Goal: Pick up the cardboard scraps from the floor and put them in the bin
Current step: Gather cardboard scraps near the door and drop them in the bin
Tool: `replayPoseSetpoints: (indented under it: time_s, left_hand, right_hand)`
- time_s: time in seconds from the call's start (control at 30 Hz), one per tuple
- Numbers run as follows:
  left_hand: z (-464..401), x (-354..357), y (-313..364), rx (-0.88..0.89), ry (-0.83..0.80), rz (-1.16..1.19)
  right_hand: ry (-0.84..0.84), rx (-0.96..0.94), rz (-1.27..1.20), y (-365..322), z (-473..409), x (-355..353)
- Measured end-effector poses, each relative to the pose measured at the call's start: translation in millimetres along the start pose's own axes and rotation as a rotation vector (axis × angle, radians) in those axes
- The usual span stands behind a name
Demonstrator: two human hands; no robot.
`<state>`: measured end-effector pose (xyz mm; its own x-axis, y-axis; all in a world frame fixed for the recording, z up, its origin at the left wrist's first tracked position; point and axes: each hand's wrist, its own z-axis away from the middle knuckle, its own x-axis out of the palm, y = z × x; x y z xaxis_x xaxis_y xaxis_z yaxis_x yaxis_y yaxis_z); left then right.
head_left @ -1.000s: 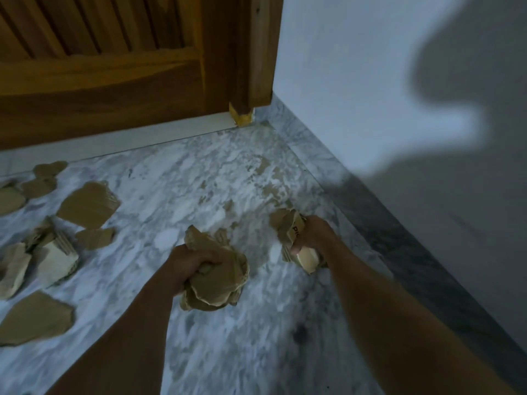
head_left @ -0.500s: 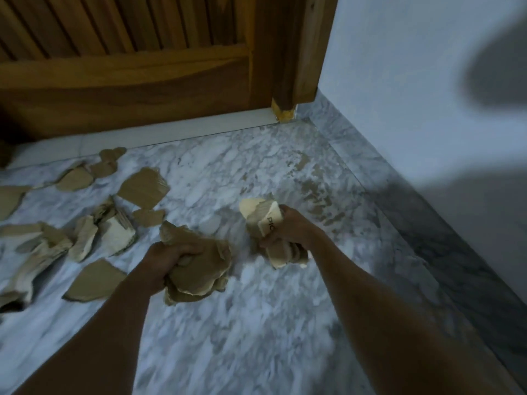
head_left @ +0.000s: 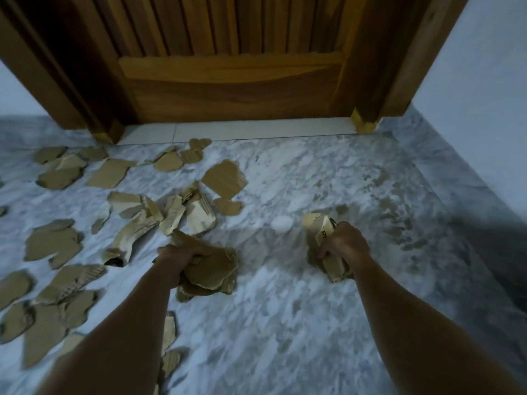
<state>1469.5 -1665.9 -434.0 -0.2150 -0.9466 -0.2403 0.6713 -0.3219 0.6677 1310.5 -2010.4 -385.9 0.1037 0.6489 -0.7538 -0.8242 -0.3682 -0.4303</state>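
Note:
My left hand (head_left: 182,256) is closed around a bunch of brown cardboard scraps (head_left: 212,272), held just above the marble floor. My right hand (head_left: 343,245) grips a second bundle of cardboard scraps (head_left: 320,232), one piece showing black print. Many more torn cardboard scraps lie loose on the floor to the left, including a flat piece (head_left: 225,178) near the door and a heap (head_left: 171,215) just beyond my left hand. No bin is in view.
A wooden door (head_left: 231,61) with its frame closes the far side, above a pale threshold strip (head_left: 236,131). A white wall (head_left: 479,89) with a grey marble skirting runs along the right. The marble floor (head_left: 299,323) lies between my arms.
The view has swung left, bringing the whole door and many more floor scraps into sight. Both hands keep their bundles and stay at about the same height.

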Motion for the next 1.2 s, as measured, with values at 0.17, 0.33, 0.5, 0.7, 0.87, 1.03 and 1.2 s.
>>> replayPoseSetpoints:
  time_s: [0.17, 0.33, 0.5, 0.7, 0.87, 1.03, 1.2]
  left_hand:
    - [42, 10, 24, -0.047, 0.035, -0.047]
    - [39, 13, 22, -0.057, 0.131, -0.415]
    - [52, 13, 27, -0.116, 0.24, -0.437]
    - [59, 3, 32, -0.135, 0.137, -0.356]
    - [38, -4, 26, -0.106, 0.101, -0.398]
    - [32, -6, 26, -0.092, 0.114, -0.526]
    - [46, -4, 31, -0.073, 0.177, -0.34]
  right_hand:
    - [-0.034, -0.076, -0.091, -29, 10, 15]
    - [-0.089, -0.127, -0.238, -98, 11, 32]
    - [-0.143, -0.174, -0.197, -192, 17, 34]
    - [-0.217, -0.13, -0.126, -254, 18, 34]
    - [-0.289, -0.137, -0.144, -270, -38, 54]
    - [-0.456, -0.129, -0.056, -297, -81, 66]
    - [-0.426, -0.114, 0.149, -323, -106, 89]
